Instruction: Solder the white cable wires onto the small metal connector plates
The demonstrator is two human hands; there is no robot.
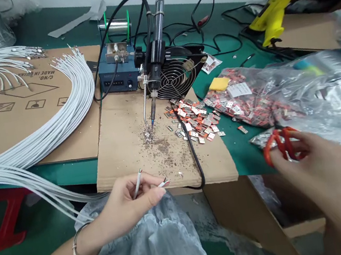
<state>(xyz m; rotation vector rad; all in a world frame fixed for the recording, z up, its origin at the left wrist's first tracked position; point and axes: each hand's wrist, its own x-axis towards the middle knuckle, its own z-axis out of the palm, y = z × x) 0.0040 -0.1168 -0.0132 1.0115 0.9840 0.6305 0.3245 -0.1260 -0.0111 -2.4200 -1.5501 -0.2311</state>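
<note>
My left hand [139, 195] is closed in front of the cardboard's near edge. Its fingers hold white cables [138, 180]; two stripped ends stick out, one upward and one past the thumb, where thin wires show. Far to the right, my right hand [326, 171] grips a pair of red-handled scissors [278, 145], their blades mostly hidden, over a small plastic bag [258, 139]. Between the hands, a heap of small metal connectors [195, 119] with orange-red parts lies on the cardboard [122, 152].
A soldering iron [155, 67] points down at solder scraps in front of a blue soldering machine [117, 75]. Behind stands a black fan [175, 75]. White cable bundles [77, 94] lie left, bagged connectors [250, 102] right. A black cord [191, 145] crosses the cardboard.
</note>
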